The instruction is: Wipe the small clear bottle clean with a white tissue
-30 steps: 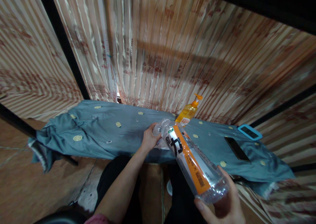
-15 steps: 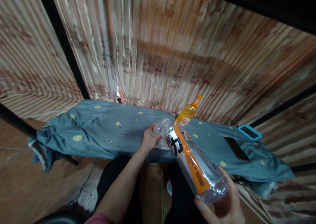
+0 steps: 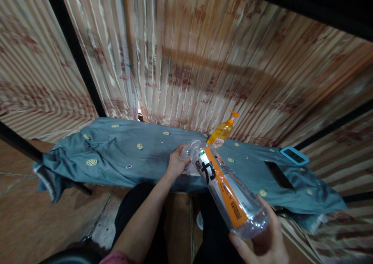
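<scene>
My right hand [image 3: 262, 238] grips the base of a large clear plastic bottle [image 3: 227, 194] with an orange and silver label. The bottle slants, its neck up and to the left. My left hand [image 3: 176, 165] is closed around a small clear, rounded plastic container [image 3: 186, 152] right at the bottle's mouth. Whether the two touch I cannot tell. Beneath them a pale, whitish item [image 3: 192, 170] lies on the cloth, mostly covered by hand and bottle. Behind the bottle stands a yellow pump bottle [image 3: 222, 132] with an orange pump top.
A grey-blue cloth [image 3: 145, 147] with yellow pineapple prints covers the narrow table. On its right lie a black phone [image 3: 279, 174] and a blue-framed device [image 3: 294, 155]. Striped curtains [image 3: 186, 62] and black poles [image 3: 75, 50] enclose the space.
</scene>
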### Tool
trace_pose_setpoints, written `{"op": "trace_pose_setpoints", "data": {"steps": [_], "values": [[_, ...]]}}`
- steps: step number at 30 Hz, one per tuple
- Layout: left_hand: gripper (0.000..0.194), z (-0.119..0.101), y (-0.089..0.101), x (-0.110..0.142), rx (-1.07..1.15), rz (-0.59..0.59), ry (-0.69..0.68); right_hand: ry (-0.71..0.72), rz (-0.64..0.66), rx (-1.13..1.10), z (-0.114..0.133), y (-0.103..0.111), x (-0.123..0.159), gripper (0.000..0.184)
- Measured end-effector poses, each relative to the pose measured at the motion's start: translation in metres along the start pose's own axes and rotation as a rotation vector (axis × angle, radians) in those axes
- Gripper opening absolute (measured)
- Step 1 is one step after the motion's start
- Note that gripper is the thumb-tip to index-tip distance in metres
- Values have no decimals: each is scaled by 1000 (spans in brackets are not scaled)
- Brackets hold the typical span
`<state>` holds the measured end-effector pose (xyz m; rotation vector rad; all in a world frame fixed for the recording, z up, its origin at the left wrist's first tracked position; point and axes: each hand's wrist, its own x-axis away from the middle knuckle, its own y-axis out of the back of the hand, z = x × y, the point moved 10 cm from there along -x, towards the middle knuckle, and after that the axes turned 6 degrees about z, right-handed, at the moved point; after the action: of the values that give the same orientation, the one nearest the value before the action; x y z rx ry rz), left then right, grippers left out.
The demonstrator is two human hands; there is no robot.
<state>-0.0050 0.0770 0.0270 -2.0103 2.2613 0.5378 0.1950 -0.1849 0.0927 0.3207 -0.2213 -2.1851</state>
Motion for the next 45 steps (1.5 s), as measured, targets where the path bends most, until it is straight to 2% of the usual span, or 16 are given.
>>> {"op": "trace_pose_setpoints", "data": {"steps": [8,26,34,45], "values": [[40,3,-1,0,12,-2,21,40,-4,27,4,1,0,101],[39,3,-1,0,17,0,11,-18,-13,-13,-2,0,-1,102],[39,2,-1,-1,-2,9,6,34,9,27,4,1,-1,95],[39,2,-1,0,5,1,10,17,-3,-29,-3,2,0,100]]}}
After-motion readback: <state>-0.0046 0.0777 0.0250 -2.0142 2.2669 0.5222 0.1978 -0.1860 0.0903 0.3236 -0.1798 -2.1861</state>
